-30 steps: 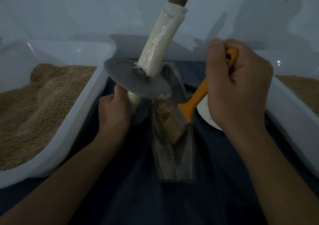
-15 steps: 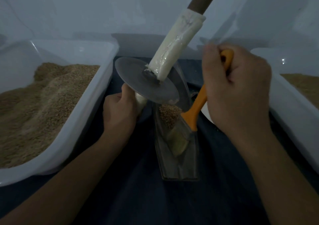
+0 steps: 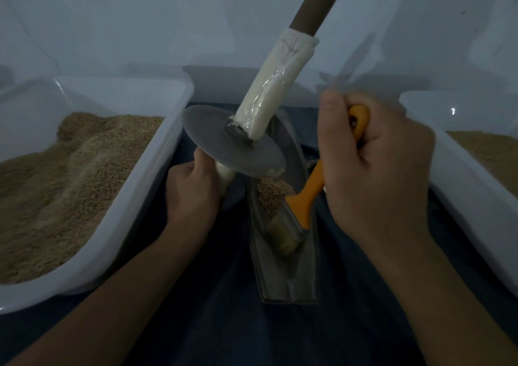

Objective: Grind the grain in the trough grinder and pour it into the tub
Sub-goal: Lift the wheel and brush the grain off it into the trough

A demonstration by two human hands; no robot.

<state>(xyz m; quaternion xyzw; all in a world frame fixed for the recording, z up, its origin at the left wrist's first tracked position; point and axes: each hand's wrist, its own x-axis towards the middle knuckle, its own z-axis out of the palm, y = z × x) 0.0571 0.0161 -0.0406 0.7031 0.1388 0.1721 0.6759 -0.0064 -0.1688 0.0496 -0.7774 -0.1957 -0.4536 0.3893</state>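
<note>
A narrow metal trough grinder (image 3: pixel 288 276) lies lengthwise in the middle on dark blue cloth. A small heap of grain (image 3: pixel 272 194) sits in its far half. My left hand (image 3: pixel 193 191) grips the lower handle of the grinding wheel (image 3: pixel 232 144), a grey metal disc on an axle, lifted and tilted over the trough's far end. Its upper handle (image 3: pixel 280 85) is wrapped in pale plastic and points up to the right. My right hand (image 3: pixel 375 169) grips the orange handle of a brush (image 3: pixel 305 197), whose bristles (image 3: pixel 283 236) rest inside the trough just behind the grain.
A large white tub (image 3: pixel 126 211) heaped with brown grain stands at the left. Another white tub (image 3: pixel 459 177) with grain stands at the right, partly behind my right hand. A pale sheet hangs behind everything.
The wheel has tilted further, its upper handle swinging up and to the right. The brush has stayed in the trough behind the grain.
</note>
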